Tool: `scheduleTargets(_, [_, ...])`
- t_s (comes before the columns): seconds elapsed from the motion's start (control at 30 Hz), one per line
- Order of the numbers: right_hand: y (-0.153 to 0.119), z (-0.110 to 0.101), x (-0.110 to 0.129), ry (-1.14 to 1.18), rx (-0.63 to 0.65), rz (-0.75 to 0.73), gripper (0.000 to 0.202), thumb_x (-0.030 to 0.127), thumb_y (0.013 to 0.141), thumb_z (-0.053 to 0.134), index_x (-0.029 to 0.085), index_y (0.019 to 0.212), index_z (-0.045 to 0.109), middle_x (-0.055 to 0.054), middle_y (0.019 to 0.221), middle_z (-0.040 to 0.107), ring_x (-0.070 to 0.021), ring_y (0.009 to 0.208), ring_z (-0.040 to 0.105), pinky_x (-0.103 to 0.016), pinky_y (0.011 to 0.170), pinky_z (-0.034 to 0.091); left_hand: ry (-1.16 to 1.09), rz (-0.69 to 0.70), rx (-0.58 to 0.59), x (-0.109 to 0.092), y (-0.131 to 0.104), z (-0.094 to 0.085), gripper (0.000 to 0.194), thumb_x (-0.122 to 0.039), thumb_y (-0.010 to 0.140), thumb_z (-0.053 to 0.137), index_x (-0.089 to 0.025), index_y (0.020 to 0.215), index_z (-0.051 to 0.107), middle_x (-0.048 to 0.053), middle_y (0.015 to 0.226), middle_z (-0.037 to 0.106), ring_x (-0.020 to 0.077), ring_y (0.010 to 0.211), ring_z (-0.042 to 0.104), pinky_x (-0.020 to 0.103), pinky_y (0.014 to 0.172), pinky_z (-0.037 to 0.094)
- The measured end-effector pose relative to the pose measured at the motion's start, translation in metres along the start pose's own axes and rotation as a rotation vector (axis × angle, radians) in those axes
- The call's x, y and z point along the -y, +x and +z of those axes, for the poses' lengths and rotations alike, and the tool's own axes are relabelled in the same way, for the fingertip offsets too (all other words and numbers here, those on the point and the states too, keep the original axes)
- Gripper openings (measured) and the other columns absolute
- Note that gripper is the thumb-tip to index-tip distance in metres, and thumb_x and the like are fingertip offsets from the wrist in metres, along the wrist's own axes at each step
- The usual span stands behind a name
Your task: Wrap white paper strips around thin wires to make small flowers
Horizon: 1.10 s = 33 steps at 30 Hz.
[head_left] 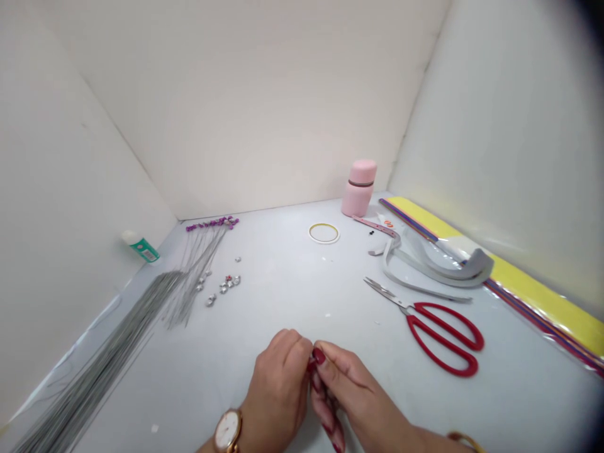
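Note:
Close together at the front of the table, my left hand [284, 376] and my right hand [352, 390] meet at the fingertips. Both are closed in a pinch. Whatever lies between them is too small and too covered by the fingers to name. Nearest on the right are the red-handled scissors [425, 330], lying with blades slightly apart. Beyond my left hand, several small silver folded pieces [230, 284] lie loose, one with a red spot. Past them, thin wires with purple tips [212, 224] are laid out side by side.
A long bundle of grey wires [108, 352] runs along the left wall, near a glue stick [144, 248]. Farther back are a tape ring [324, 233] and a pink flask [359, 189]. A pink ruler [375, 226], curled silver-grey strips [425, 277] and coloured sheets [519, 283] lie right.

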State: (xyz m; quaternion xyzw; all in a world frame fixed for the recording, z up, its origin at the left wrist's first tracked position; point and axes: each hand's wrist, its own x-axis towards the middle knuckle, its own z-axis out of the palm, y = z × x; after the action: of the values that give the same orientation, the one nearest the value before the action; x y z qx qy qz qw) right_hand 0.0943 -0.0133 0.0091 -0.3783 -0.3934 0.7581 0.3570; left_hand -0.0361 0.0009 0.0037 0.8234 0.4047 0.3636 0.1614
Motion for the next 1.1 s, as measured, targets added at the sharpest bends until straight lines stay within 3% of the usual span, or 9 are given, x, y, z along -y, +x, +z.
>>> scheduleTargets(0.27, [0.005,-0.007,0.010,0.011,0.023,0.048,0.036,0.045,0.082,0.041,0.016,0.061,0.044,0.007,0.038,0.043,-0.0037,0.029,0.034,-0.014,0.031,0.029,-0.257,-0.172,0.063,-0.001,0.004,-0.006,0.032,-0.030,0.089,0.029,-0.022,0.066,0.050,0.004,0.061,0.056,0.0166,0.057,0.053,0.028,0.055,0.044])
scheduleTargets(0.4, [0.004,-0.007,0.010,0.042,0.012,-0.004,0.036,0.043,0.084,0.039,0.016,0.060,0.042,0.007,0.039,0.041,-0.0039,0.031,0.033,-0.015,0.034,0.030,-0.250,-0.228,0.031,0.001,0.000,-0.006,0.023,-0.031,0.088,0.030,-0.021,0.078,0.048,0.003,0.066,0.056,0.0166,0.059,0.053,0.028,0.056,0.043])
scheduleTargets(0.57, [0.003,-0.005,0.009,0.006,0.005,-0.027,0.036,0.047,0.082,0.041,0.017,0.062,0.042,0.008,0.040,0.040,-0.0041,0.032,0.032,-0.015,0.034,0.029,-0.106,-0.189,0.119,0.004,-0.003,-0.004,0.015,-0.029,0.086,0.036,-0.020,0.076,0.043,0.003,0.068,0.054,0.0165,0.062,0.052,0.028,0.058,0.041])
scheduleTargets(0.73, [0.004,-0.008,0.008,-0.001,0.022,-0.027,0.035,0.046,0.082,0.041,0.017,0.063,0.042,0.008,0.041,0.041,-0.0040,0.032,0.034,-0.015,0.034,0.029,-0.145,-0.121,0.162,0.005,-0.003,-0.004,0.016,-0.022,0.088,0.032,-0.020,0.082,0.047,0.003,0.073,0.057,0.0151,0.067,0.054,0.026,0.063,0.042])
scheduleTargets(0.93, [0.002,-0.007,0.007,0.035,0.047,-0.014,0.036,0.046,0.081,0.043,0.017,0.062,0.041,0.007,0.041,0.040,-0.0041,0.032,0.033,-0.015,0.034,0.029,0.039,0.020,0.090,0.006,-0.003,-0.006,0.015,-0.019,0.086,0.035,-0.020,0.073,0.042,0.001,0.062,0.052,0.0151,0.058,0.048,0.024,0.052,0.036])
scheduleTargets(1.1, [-0.002,-0.005,0.005,-0.005,0.061,-0.062,0.038,0.049,0.081,0.043,0.016,0.062,0.042,0.007,0.040,0.040,-0.0039,0.032,0.034,-0.015,0.035,0.028,0.081,0.099,0.068,0.010,-0.010,-0.003,0.014,-0.017,0.085,0.036,-0.021,0.073,0.042,0.000,0.061,0.051,0.0146,0.057,0.047,0.024,0.051,0.034])
